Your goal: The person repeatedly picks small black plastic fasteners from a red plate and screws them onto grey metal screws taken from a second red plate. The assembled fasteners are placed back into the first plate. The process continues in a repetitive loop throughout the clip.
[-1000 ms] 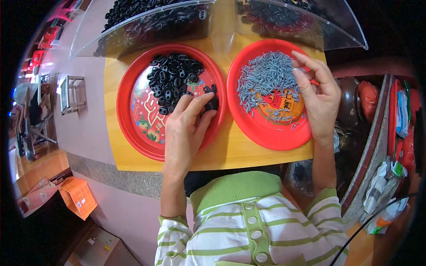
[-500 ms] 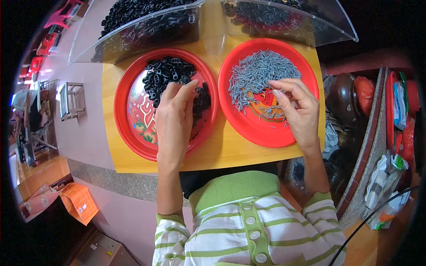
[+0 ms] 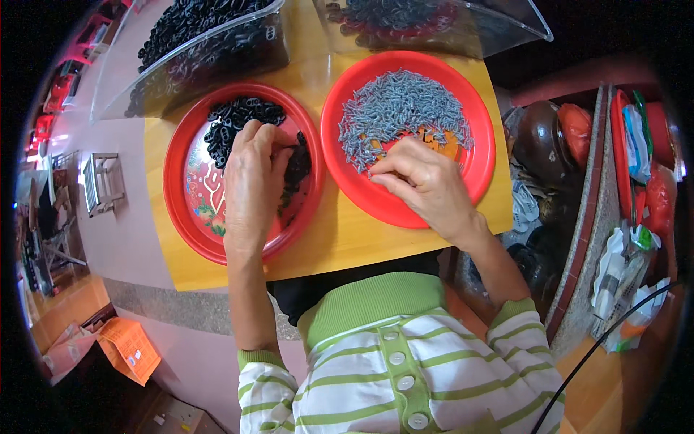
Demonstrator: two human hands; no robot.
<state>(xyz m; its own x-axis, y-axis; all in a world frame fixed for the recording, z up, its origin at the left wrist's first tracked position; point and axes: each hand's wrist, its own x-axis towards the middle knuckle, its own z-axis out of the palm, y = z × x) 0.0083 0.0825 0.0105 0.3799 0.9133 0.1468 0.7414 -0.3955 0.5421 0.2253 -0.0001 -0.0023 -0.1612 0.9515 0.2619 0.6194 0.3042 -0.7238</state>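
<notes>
Red left plate [image 3: 189,189]: left hand [image 3: 253,181] rests curled on black rings [image 3: 238,119]; grip unclear.
Right plate [image 3: 473,173]: right hand [image 3: 423,181] pinches grey screws [image 3: 401,112] (fingertips together).
Risk: parts near the rim could spill onto the yellow table [image 3: 347,239].

Head-worn fisheye camera looks steeply down, close over the yellow table [image 3: 340,239].

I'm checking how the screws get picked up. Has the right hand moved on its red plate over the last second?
Yes. The right hand has come from the far right rim of the right red plate to its near edge, fingertips at the grey screws.
</notes>
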